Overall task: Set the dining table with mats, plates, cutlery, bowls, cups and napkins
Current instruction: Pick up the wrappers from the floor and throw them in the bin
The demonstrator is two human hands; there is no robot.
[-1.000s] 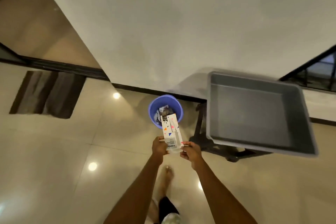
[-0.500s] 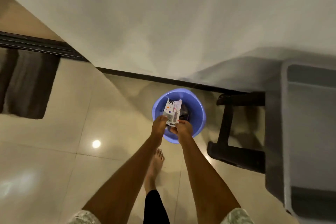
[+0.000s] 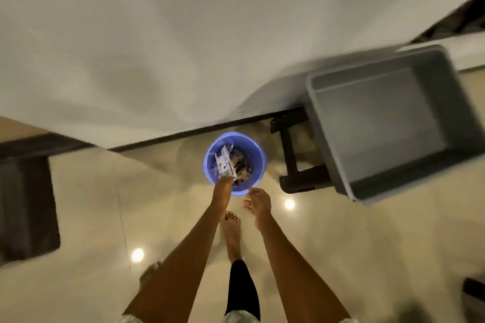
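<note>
A white packet [image 3: 224, 165] is held over the blue bin [image 3: 258, 158] by the left hand [image 3: 222, 187]; the right hand [image 3: 258, 203] is loosely open, empty.

A blue bin [image 3: 256, 162] holds a white packet [image 3: 223, 165] with small coloured shapes, beside a grey tub [image 3: 388, 123] on glossy beige tiles [image 3: 86, 207].

A round blue plastic bin [image 3: 235, 164] stands on the glossy beige tiled floor [image 3: 91, 217] at the centre, against the white wall [image 3: 183, 34], with crumpled scraps and a white printed packet [image 3: 223, 164] inside. At three o'clock, a grey rectangular plastic tub [image 3: 393, 123] sits on a dark stand [image 3: 296, 165]. At nine o'clock lies a dark mat [image 3: 26, 207].
</note>
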